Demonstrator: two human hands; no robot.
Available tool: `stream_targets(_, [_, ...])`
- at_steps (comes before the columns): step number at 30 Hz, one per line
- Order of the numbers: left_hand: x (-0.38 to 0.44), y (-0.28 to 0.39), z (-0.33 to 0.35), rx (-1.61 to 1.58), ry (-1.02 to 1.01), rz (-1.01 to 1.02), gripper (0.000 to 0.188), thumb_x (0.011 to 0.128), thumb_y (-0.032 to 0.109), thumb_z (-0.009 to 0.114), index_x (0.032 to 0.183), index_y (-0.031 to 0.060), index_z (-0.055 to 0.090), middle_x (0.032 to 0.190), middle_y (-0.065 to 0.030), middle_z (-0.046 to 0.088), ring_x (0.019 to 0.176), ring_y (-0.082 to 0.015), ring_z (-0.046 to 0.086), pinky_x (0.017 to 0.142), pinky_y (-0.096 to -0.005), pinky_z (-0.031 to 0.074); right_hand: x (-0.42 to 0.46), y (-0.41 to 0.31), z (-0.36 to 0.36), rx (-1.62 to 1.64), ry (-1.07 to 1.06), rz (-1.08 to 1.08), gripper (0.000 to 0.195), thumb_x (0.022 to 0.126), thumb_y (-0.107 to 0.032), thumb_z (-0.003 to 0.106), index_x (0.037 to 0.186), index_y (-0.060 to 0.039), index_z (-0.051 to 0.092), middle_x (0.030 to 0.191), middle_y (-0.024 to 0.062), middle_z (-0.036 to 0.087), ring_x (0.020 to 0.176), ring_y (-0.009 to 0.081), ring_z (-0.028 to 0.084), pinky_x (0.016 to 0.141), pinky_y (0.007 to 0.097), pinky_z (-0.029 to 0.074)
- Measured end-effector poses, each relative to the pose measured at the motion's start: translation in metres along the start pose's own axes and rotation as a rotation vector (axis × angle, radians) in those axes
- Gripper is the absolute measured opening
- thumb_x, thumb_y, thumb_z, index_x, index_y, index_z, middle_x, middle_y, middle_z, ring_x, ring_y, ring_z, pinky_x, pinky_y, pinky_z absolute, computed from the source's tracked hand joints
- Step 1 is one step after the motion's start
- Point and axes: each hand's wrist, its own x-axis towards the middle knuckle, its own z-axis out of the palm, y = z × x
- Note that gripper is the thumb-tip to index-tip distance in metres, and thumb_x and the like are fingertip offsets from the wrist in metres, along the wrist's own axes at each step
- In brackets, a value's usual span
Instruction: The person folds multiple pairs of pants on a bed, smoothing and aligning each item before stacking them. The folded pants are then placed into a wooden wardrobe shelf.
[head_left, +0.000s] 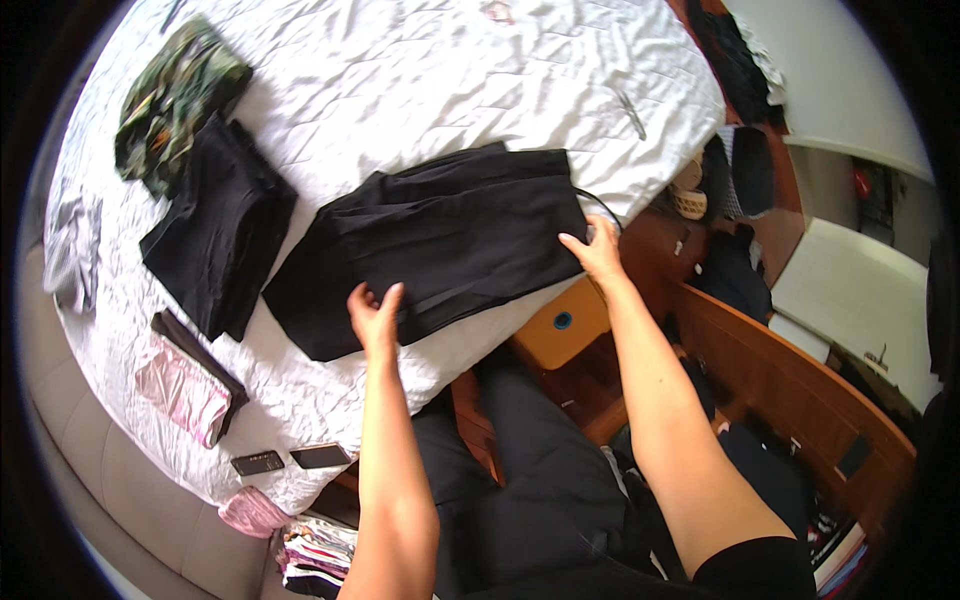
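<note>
Black folded cloth, apparently a pair of trousers (450, 232), lies lengthwise on a white quilted bedcover (420, 90). My left hand (375, 319) is at its near edge, thumb and fingers spread with nothing between them. At the right end of the cloth is my right hand (598, 251), its thumb over the fabric and its fingers at the edge. Whether those fingers grip the fabric is unclear. A thin black cord (600, 201) curves out beside them. Left of the cloth sits another folded black garment (225, 225), touching a camouflage-patterned garment (180, 97).
Two phones (257, 463) and a pink-and-white folded garment (184, 390) lie at the bed's lower left. A yellow stool (566, 322) stands below the bed edge. To the right is an open wooden drawer (787, 375) with clothes. Stacked clothes (319, 551) sit at bottom left.
</note>
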Motion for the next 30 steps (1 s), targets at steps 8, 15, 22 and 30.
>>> stream_targets(8, [-0.009, 0.024, -0.013, -0.477, -0.418, -0.049, 0.052, 0.077, 0.001, 0.071, 0.124, 0.0013, 0.049, 0.115, -0.0095, 0.061, 0.103, -0.0191, 0.059, 0.092, -0.0314, 0.046, 0.011, -0.036, -0.036, 0.394, -0.494, 0.433, 0.067, 0.075, -0.032, 0.078, 0.127, 0.0025, 0.054, 0.115, 0.0144, 0.062, 0.103, 0.0227, 0.06, 0.09, 0.0317, 0.046])
stream_targets(15, [-0.061, 0.086, -0.084, -0.425, -0.441, 0.123, 0.05, 0.081, -0.003, 0.065, 0.13, -0.0045, 0.05, 0.122, -0.0084, 0.06, 0.113, -0.0159, 0.054, 0.1, -0.0285, 0.039, -0.069, -0.128, -0.041, 0.048, -0.107, -0.176, 0.036, 0.089, -0.027, 0.063, 0.11, 0.0022, 0.062, 0.097, 0.0122, 0.067, 0.089, 0.0182, 0.063, 0.079, 0.0313, 0.047])
stream_targets(22, [-0.066, 0.137, -0.266, -0.457, -0.241, 0.229, 0.037, 0.082, -0.003, 0.063, 0.119, -0.0026, 0.06, 0.113, -0.0074, 0.064, 0.104, -0.0132, 0.059, 0.093, -0.0271, 0.045, -0.119, -0.322, -0.021, 0.192, -0.197, -0.533, 0.019, 0.09, -0.009, 0.061, 0.105, 0.002, 0.062, 0.08, 0.0039, 0.059, 0.074, 0.0107, 0.053, 0.07, 0.024, 0.043])
stream_targets(30, [0.025, 0.154, -0.395, -0.441, 0.135, 0.46, 0.036, 0.089, 0.001, 0.059, 0.125, -0.0011, 0.057, 0.116, -0.0065, 0.064, 0.103, -0.0137, 0.059, 0.094, -0.026, 0.042, -0.058, -0.462, 0.096, 0.64, -0.313, -0.693, 0.031, 0.096, -0.023, 0.056, 0.108, 0.0052, 0.061, 0.084, 0.0019, 0.063, 0.079, 0.0078, 0.052, 0.074, 0.0236, 0.043])
